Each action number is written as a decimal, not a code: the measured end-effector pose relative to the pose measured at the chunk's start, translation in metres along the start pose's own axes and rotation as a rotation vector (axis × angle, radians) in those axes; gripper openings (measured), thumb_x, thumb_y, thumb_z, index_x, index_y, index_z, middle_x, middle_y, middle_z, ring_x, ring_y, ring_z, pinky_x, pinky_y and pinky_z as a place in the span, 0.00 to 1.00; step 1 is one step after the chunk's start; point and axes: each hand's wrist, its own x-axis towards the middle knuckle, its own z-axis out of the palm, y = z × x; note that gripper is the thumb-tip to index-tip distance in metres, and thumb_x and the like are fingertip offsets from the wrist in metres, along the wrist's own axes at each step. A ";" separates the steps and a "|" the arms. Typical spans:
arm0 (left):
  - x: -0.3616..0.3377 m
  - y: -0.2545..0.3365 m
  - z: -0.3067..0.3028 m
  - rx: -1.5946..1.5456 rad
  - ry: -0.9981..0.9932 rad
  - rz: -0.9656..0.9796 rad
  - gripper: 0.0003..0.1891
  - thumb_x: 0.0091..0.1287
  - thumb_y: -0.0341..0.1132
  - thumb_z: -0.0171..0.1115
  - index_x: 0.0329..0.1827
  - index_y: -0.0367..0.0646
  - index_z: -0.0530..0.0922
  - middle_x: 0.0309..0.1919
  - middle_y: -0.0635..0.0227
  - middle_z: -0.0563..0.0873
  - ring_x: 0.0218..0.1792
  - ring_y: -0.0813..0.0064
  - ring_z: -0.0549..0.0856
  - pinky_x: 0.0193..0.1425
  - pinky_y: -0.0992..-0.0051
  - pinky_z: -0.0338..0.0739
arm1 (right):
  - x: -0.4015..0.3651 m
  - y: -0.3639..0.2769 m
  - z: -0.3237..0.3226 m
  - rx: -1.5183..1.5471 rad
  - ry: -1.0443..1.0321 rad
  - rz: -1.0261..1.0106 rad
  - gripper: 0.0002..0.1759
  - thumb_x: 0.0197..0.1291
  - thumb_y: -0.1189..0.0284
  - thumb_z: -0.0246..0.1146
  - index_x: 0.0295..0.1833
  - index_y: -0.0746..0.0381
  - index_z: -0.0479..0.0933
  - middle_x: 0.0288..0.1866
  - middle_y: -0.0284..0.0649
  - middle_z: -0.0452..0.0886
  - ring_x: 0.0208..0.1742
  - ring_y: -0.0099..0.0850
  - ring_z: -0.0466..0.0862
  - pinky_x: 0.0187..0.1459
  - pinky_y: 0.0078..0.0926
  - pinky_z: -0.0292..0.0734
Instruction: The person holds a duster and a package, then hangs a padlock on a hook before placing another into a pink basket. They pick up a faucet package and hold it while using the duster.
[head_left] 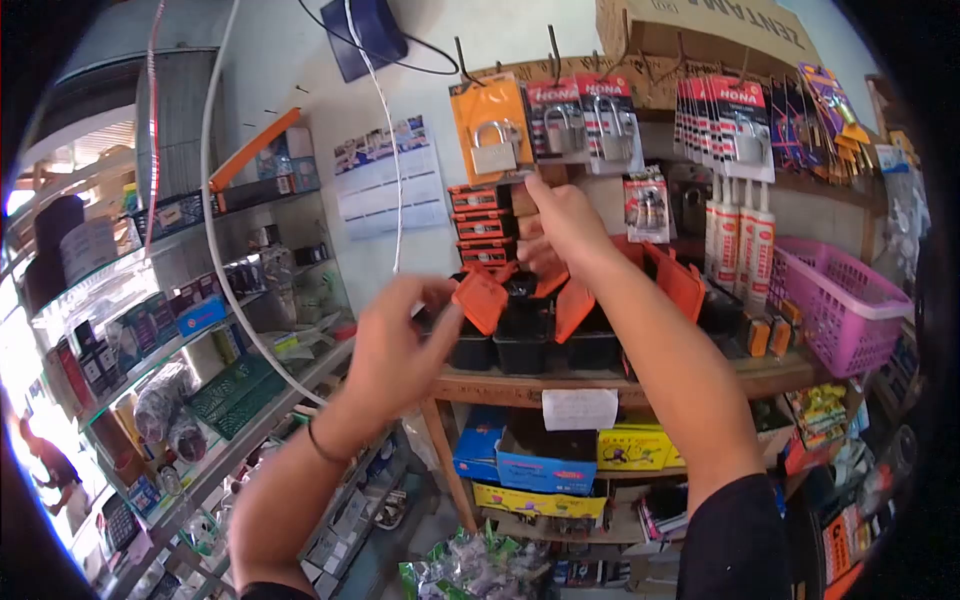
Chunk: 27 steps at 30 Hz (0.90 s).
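My left hand [395, 335] is slightly blurred, thumb and fingers apart, beside an orange lid [482, 300] on a row of black bins [525, 335]. Whether it touches the lid is unclear. Up and to the right, my right hand [565, 225] has its thumb raised at the lower edge of an orange padlock pack [490, 135]. Its other fingers are partly curled, apart from the thumb, near a stack of black and orange boxes [485, 228]. Nothing shows between them. Another orange lid [575, 305] stands tilted up under the right wrist.
More padlock packs [738, 130] hang from hooks at the right. White sealant tubes [757, 245] and a pink basket [840, 300] stand on the wooden shelf [480, 385]. Blue boxes [545, 460] sit below. Glass shelves [190, 345] with goods line the left; a white cable [215, 215] hangs there.
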 end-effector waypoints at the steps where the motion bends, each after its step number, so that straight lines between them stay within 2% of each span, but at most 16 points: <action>1: -0.021 0.006 0.002 -0.064 -0.044 -0.012 0.08 0.55 0.28 0.60 0.37 0.37 0.76 0.34 0.63 0.81 0.34 0.75 0.80 0.36 0.79 0.72 | -0.029 0.010 -0.006 0.005 -0.006 -0.047 0.27 0.59 0.52 0.51 0.47 0.67 0.64 0.31 0.42 0.74 0.20 0.31 0.79 0.16 0.26 0.74; 4: -0.094 0.008 0.017 -0.305 -0.197 -0.023 0.09 0.54 0.28 0.59 0.37 0.37 0.76 0.34 0.59 0.81 0.35 0.65 0.80 0.39 0.72 0.73 | -0.139 0.064 -0.030 0.166 -0.038 -0.293 0.17 0.60 0.60 0.53 0.43 0.63 0.65 0.30 0.39 0.74 0.27 0.24 0.78 0.23 0.18 0.73; 5: -0.124 0.009 0.024 -0.402 -0.248 -0.063 0.08 0.55 0.28 0.58 0.37 0.37 0.76 0.34 0.59 0.81 0.35 0.65 0.80 0.40 0.72 0.73 | -0.184 0.078 -0.050 0.079 -0.053 -0.228 0.10 0.60 0.69 0.55 0.41 0.64 0.69 0.29 0.33 0.75 0.27 0.18 0.75 0.27 0.15 0.71; 6: -0.156 0.007 0.035 -0.454 -0.299 -0.189 0.07 0.55 0.28 0.58 0.36 0.37 0.77 0.32 0.59 0.81 0.34 0.65 0.81 0.40 0.73 0.73 | -0.223 0.113 -0.068 -0.028 -0.035 -0.234 0.10 0.59 0.69 0.54 0.41 0.65 0.69 0.27 0.41 0.77 0.26 0.24 0.78 0.26 0.19 0.74; 7: -0.192 0.006 0.051 -0.503 -0.359 -0.304 0.06 0.55 0.29 0.57 0.35 0.37 0.77 0.30 0.60 0.81 0.33 0.66 0.81 0.40 0.73 0.73 | -0.257 0.150 -0.091 -0.246 -0.008 -0.279 0.07 0.56 0.73 0.58 0.37 0.66 0.71 0.27 0.41 0.78 0.27 0.23 0.78 0.26 0.18 0.72; 9: -0.273 0.016 0.089 -0.752 -0.200 -0.801 0.06 0.56 0.29 0.57 0.33 0.37 0.78 0.28 0.61 0.82 0.32 0.68 0.81 0.39 0.74 0.73 | -0.319 0.179 -0.130 -0.526 0.068 0.050 0.09 0.54 0.74 0.60 0.38 0.68 0.72 0.23 0.38 0.78 0.24 0.19 0.78 0.25 0.16 0.70; 10: -0.311 0.022 0.103 -0.828 -0.193 -0.941 0.08 0.59 0.33 0.56 0.32 0.36 0.76 0.27 0.62 0.81 0.31 0.69 0.80 0.38 0.74 0.72 | -0.355 0.208 -0.159 -0.675 0.147 0.136 0.09 0.57 0.69 0.59 0.37 0.65 0.73 0.23 0.39 0.77 0.21 0.21 0.77 0.23 0.21 0.71; 11: -0.335 0.031 0.117 -0.891 -0.174 -1.084 0.11 0.61 0.36 0.56 0.31 0.35 0.75 0.27 0.63 0.81 0.30 0.71 0.79 0.38 0.74 0.72 | -0.389 0.222 -0.187 -0.552 0.233 0.305 0.08 0.57 0.70 0.58 0.37 0.65 0.73 0.22 0.37 0.77 0.21 0.21 0.77 0.22 0.21 0.71; 12: -0.340 0.052 0.123 -0.884 -0.274 -1.079 0.14 0.62 0.42 0.54 0.36 0.38 0.75 0.31 0.63 0.80 0.32 0.68 0.79 0.38 0.69 0.72 | -0.408 0.226 -0.216 -0.421 0.301 0.456 0.07 0.58 0.71 0.57 0.36 0.65 0.73 0.21 0.36 0.76 0.20 0.21 0.76 0.22 0.20 0.71; 13: -0.339 0.072 0.122 -0.869 -0.350 -1.077 0.17 0.64 0.47 0.53 0.42 0.41 0.75 0.34 0.63 0.79 0.34 0.66 0.79 0.38 0.64 0.73 | -0.409 0.224 -0.239 -0.430 0.304 0.447 0.07 0.58 0.71 0.57 0.36 0.65 0.73 0.21 0.36 0.76 0.20 0.21 0.76 0.22 0.20 0.71; 14: -0.329 0.091 0.130 -0.813 -0.377 -1.133 0.15 0.66 0.43 0.51 0.38 0.38 0.75 0.32 0.64 0.79 0.33 0.67 0.79 0.38 0.67 0.73 | -0.411 0.221 -0.266 -0.349 0.453 0.418 0.07 0.58 0.72 0.57 0.36 0.65 0.73 0.20 0.35 0.76 0.20 0.21 0.76 0.22 0.19 0.71; 15: -0.328 0.096 0.143 -0.818 -0.419 -1.080 0.15 0.65 0.44 0.52 0.38 0.40 0.76 0.33 0.63 0.79 0.33 0.67 0.79 0.41 0.68 0.72 | -0.411 0.217 -0.294 -0.261 0.596 0.386 0.06 0.58 0.73 0.56 0.36 0.66 0.73 0.19 0.33 0.75 0.20 0.20 0.76 0.22 0.18 0.71; 17: -0.305 0.115 0.177 -0.848 -0.398 -1.043 0.12 0.63 0.43 0.55 0.39 0.44 0.77 0.34 0.62 0.80 0.34 0.66 0.79 0.41 0.68 0.72 | -0.387 0.196 -0.340 -0.298 0.610 0.362 0.05 0.58 0.76 0.56 0.35 0.66 0.72 0.19 0.32 0.74 0.20 0.20 0.76 0.22 0.17 0.71; 19: -0.261 0.153 0.234 -0.759 -0.225 -0.894 0.09 0.61 0.34 0.55 0.30 0.35 0.75 0.26 0.62 0.81 0.30 0.71 0.79 0.37 0.74 0.72 | -0.357 0.172 -0.383 -0.291 0.571 0.006 0.05 0.57 0.76 0.57 0.35 0.67 0.72 0.18 0.33 0.74 0.20 0.20 0.76 0.22 0.17 0.71; 21: -0.199 0.200 0.266 -0.492 -0.366 -0.568 0.07 0.59 0.31 0.56 0.29 0.35 0.76 0.27 0.61 0.81 0.31 0.70 0.80 0.38 0.73 0.73 | -0.338 0.141 -0.426 -0.558 0.431 -0.254 0.05 0.55 0.76 0.58 0.35 0.67 0.73 0.19 0.36 0.75 0.20 0.21 0.76 0.21 0.17 0.70; 27: -0.045 0.292 0.327 -0.749 -0.255 0.040 0.04 0.53 0.27 0.56 0.27 0.36 0.77 0.27 0.61 0.82 0.31 0.64 0.81 0.40 0.70 0.74 | -0.289 -0.039 -0.517 -0.852 0.214 -0.757 0.02 0.48 0.78 0.61 0.27 0.65 0.74 0.19 0.39 0.76 0.18 0.26 0.76 0.20 0.19 0.69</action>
